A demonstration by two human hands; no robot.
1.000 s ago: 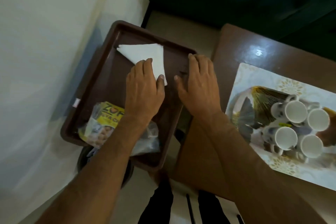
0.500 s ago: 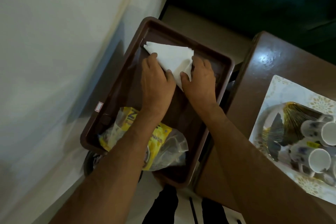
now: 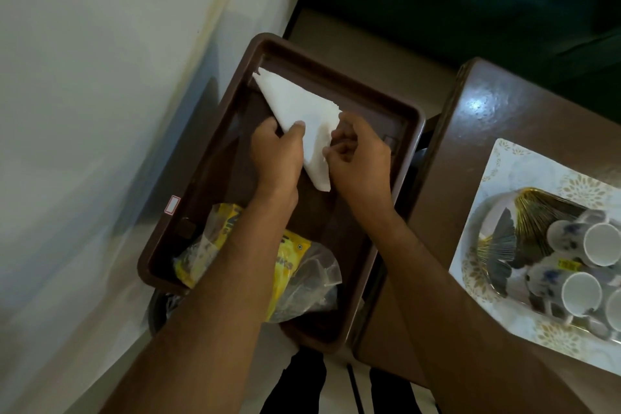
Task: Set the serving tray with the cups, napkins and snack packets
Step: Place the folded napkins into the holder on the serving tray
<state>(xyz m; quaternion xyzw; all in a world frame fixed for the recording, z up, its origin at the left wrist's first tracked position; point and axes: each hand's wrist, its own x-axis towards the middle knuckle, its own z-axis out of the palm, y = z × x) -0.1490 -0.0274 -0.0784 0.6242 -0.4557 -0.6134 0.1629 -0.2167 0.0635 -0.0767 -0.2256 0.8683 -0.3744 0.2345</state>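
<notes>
So far the tray (image 3: 411,131) was only partly set. A yellow snack packet (image 3: 289,262) already lay at the tray's near end, partly under the left forearm, with a clear wrapper (image 3: 316,276) beside it toward the tray's right rim; whether that wrapper was a second packet or part of the first could not be told. One white napkin (image 3: 295,104), folded to a triangle, sat at the tray's far end, its tip reaching toward the far left corner. Both hands were on it: the left hand (image 3: 279,155) had its fingers curled round the napkin's left edge, thumb on top, and the right hand (image 3: 363,158) had its fingers bent and pinching the right edge, so the fold or placing of that napkin looked unfinished. The cups (image 3: 584,265) were not on the tray at all; they lay on their sides as a wrapped set with a patterned dish (image 3: 524,222), on a pale mat (image 3: 504,158) on the brown surface (image 3: 487,111) well to the right of the tray. By my reading, snacks were done or nearly so, napkins were in hand, with any further ones not visible, and the cups, the whole of that step, remained to be moved across.
</notes>
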